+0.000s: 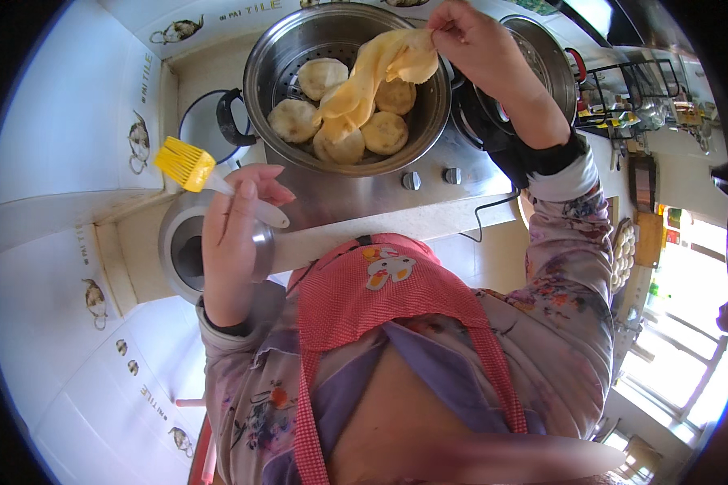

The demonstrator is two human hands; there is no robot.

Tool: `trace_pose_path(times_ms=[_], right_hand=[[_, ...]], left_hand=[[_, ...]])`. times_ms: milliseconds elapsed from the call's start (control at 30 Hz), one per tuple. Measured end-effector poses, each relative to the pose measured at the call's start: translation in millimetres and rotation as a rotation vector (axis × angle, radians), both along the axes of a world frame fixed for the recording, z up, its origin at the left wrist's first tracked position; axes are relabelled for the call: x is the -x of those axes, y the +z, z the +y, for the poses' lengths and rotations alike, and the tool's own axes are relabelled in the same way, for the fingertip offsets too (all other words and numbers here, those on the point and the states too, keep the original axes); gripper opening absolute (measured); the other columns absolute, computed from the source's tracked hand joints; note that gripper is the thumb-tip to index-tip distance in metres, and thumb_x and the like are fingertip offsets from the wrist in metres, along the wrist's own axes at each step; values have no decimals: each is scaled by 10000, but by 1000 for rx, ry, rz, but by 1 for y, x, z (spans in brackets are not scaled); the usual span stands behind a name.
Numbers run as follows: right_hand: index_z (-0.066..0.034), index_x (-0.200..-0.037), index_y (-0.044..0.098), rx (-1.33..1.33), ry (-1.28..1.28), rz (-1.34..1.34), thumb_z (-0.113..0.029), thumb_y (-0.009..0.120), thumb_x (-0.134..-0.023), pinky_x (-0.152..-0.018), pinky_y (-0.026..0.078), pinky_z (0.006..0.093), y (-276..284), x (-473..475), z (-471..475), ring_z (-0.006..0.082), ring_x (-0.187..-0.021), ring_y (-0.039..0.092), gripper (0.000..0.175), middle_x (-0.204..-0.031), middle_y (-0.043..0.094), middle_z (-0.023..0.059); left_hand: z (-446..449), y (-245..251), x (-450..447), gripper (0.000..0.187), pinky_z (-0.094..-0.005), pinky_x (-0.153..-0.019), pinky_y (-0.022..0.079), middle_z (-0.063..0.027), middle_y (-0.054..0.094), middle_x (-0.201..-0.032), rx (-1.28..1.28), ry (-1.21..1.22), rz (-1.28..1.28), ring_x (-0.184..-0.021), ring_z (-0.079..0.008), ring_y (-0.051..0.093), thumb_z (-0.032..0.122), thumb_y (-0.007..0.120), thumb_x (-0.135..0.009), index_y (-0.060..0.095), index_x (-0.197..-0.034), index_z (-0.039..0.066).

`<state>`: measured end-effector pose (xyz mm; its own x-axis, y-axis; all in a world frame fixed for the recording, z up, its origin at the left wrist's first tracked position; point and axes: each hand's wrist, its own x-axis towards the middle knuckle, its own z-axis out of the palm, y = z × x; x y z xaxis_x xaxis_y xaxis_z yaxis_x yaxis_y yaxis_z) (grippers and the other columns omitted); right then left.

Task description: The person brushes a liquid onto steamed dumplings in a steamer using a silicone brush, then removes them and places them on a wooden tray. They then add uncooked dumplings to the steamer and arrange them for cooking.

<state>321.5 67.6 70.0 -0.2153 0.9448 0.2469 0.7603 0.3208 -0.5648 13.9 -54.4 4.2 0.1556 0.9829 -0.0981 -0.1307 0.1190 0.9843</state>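
A silicone basting brush (188, 167) with yellow bristles and a pale handle is in my left hand (239, 200), left of the stove. My right hand (476, 45) pinches a damp-looking yellowish cloth (364, 79) by its upper end, above the right rim of a steel steamer pot (440, 130). The cloth hangs twisted over the pot, its lower end over the food. Several round, flat pieces, which look like dough buns (385, 132), lie inside on the perforated steamer plate (285, 66); the cloth covers some of them in part.
The pot stands on a steel gas stove (340, 197) with two knobs. A blue-rimmed white bowl (203, 124) is at its left, a round metal vessel (179, 257) below my left hand. Another steel pot (561, 66) with a red handle and a black wire rack (628, 91) are at right.
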Motion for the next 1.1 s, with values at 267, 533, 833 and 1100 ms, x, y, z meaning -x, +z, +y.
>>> trace_pose_path(times_ms=[267, 533, 833, 1100], right_hand=[[-21, -959, 552, -226, -83, 690, 78, 498, -862, -730, 449, 209, 54, -55, -72, 90, -807, 541, 149, -869, 572, 16], [36, -1148, 526, -574, -546, 633, -59, 497, -915, -860, 448, 283, 90, -174, -269, 184, -967, 570, 253, -1074, 585, 118], [-26, -963, 596, -373, -1010, 461, 51, 567, -817, -749, 454, 212, 28, -294, -574, 81, -851, 548, 167, -927, 575, 13], [-26, -914, 586, -483, -1564, 482, -2, 585, -843, -687, 473, 220, -70, -374, -787, 84, -738, 564, 75, -795, 592, 14]], left_hand=[[-2, 2, -24, 319, -224, -644, 380, -41, 538, -741, 2, -138, -55, -711, -97, 497, 243, 395, -994, 562, -1077, -15], [-41, -3, -92, 326, -249, -601, 373, -26, 451, -672, 43, -287, -12, -624, -114, 439, 213, 369, -1008, 532, -1023, -68], [-145, -5, -305, 338, -195, -617, 345, 13, 453, -686, 27, -873, 23, -655, -59, 432, 284, 379, -1008, 554, -1019, -5], [-295, -6, -545, 308, -163, -498, 273, 51, 429, -638, 18, -1451, 36, -563, -15, 371, 284, 386, -1012, 586, -1004, 48]])
